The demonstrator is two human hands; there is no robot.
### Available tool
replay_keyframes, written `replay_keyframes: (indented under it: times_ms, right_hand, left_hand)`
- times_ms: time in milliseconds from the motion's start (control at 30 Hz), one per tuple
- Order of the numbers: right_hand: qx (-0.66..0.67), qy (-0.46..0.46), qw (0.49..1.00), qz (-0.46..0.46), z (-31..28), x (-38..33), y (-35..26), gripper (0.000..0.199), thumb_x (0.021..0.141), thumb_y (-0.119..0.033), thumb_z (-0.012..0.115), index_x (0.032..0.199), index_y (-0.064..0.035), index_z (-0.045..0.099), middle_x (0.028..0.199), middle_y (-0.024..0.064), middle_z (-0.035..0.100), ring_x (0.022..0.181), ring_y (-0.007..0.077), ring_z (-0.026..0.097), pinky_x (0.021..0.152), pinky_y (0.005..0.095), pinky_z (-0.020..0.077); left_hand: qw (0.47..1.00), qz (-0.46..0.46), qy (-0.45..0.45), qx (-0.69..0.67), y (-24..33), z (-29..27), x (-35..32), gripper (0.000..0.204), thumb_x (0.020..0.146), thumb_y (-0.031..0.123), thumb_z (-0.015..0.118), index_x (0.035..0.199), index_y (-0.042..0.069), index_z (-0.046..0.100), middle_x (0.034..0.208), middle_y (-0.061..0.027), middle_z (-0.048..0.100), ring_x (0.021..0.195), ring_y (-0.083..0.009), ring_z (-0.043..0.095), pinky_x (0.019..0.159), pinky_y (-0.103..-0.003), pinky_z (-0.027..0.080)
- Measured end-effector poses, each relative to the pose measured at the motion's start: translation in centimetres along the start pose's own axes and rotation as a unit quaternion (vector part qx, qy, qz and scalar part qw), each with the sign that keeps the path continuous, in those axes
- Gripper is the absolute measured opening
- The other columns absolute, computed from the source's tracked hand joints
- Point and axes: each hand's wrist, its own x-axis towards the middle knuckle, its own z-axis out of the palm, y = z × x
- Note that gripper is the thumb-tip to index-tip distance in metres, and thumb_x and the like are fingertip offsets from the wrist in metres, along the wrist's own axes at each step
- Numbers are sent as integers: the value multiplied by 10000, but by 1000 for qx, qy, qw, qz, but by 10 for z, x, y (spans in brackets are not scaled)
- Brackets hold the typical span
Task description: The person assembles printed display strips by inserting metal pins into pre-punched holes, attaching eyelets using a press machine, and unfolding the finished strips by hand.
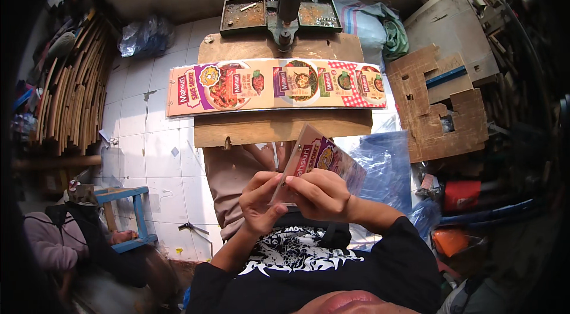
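Overhead: wooden work board (279, 127) well beyond the fingers, carrying a long row of printed food cartons (276, 85) laid flat, overlapping. Farther off, green press machine (285, 2) with parts trays. Blue plastic sheet (386, 165) just right of the fingers. Small stack of flat printed cartons (320, 162) tilted up, pinched at its lower edge between both hands. Left hand (258, 201) fingers closed on the stack's left corner; right hand (320, 195) fingers curled shut over its bottom edge.
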Motion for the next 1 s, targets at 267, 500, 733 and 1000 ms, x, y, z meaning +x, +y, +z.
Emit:
replay_keyframes:
  times_ms: [267,500,733,1000]
  right_hand:
    - [52,7,997,-59,-11,-8,-29,386,620,71,673,1005,74,644,758,101,572,548,192,563,460,302,454]
    - [31,39,998,26,-16,-3,-32,256,713,48,687,967,23,668,750,107,620,606,207,623,524,301,504]
    - [64,173,978,100,-40,11,-23,143,805,67,643,944,32,631,799,113,616,675,149,584,564,236,452]
    - [134,289,938,136,-58,7,-21,102,891,24,553,990,35,576,881,110,578,753,121,543,650,220,426]
  left_hand:
    - [982,-15,-102,-157,18,-10,-10,369,790,72,657,1152,2,653,1122,-213,564,1036,-262,576,860,-317,465]
    - [997,51,12,65,32,16,1,279,755,74,780,1016,6,709,995,-137,609,888,-195,605,758,-284,487]
    - [977,198,-10,71,42,70,60,353,719,39,788,1058,18,692,1163,-176,540,1043,-270,616,894,-390,546]
    - [968,226,-27,101,48,106,83,431,680,155,825,1070,29,693,1164,-194,585,1052,-293,618,862,-377,549]
